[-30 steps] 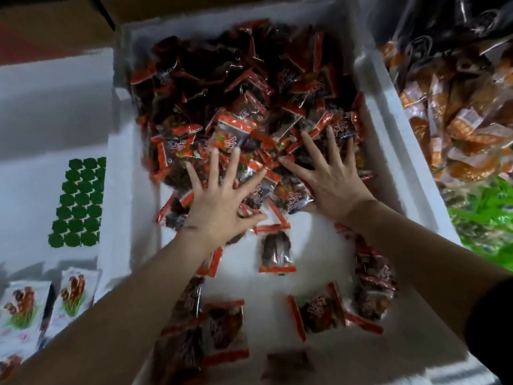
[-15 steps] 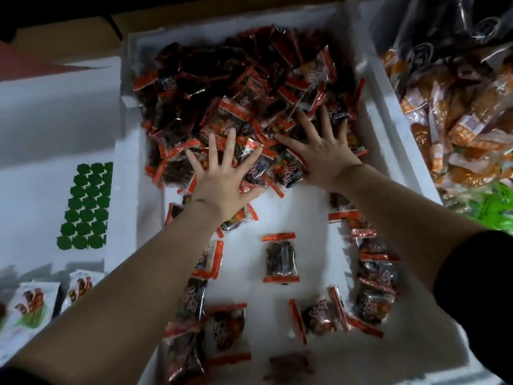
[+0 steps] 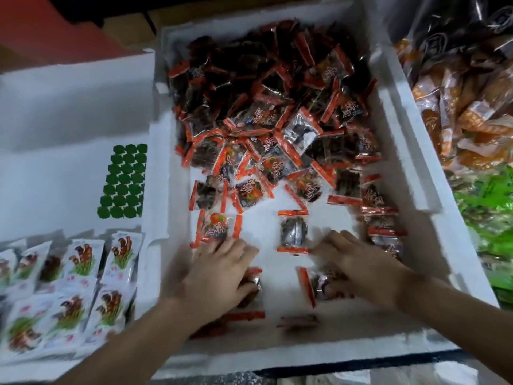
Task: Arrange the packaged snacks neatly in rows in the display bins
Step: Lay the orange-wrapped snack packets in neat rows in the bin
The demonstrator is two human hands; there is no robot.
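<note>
These snack packets will weigh almost nothing and slide easily on the white foam bin (image 3: pixel 402 151). The film is slick and crinkly and the dark pieces inside are soft, so I judge it best to push them flat with my fingers or pinch them by the stiff red sealed ends, never squeezing the middle. Each one is a small clear pouch with a red-orange band at both ends. Some show white lettering and an orange-and-green print, like the printed packet (image 3: pixel 218 227) at my eleven o'clock. Most lie in a jumbled heap (image 3: pixel 266 101) filling the bin's twelve o'clock half, and a thin scatter lies loose on the bare floor towards six. My left grip (image 3: pixel 219 276) rests palm down on packets at the bin's seven o'clock, fingers fairly straight and apart. It is blurred, but I see nothing clamped in it. My right grip (image 3: pixel 363 269) at five o'clock is also spread and holds nothing, its fingertips just beside a lone packet (image 3: pixel 293 232) that stands square in the middle, with another packet (image 3: pixel 319 283) below its thumb. At nine o'clock, in the next bin, the mushroom packets (image 3: pixel 83 262) already sit in rows. Orange packets (image 3: pixel 466 107) fill the bin at two o'clock.
</note>
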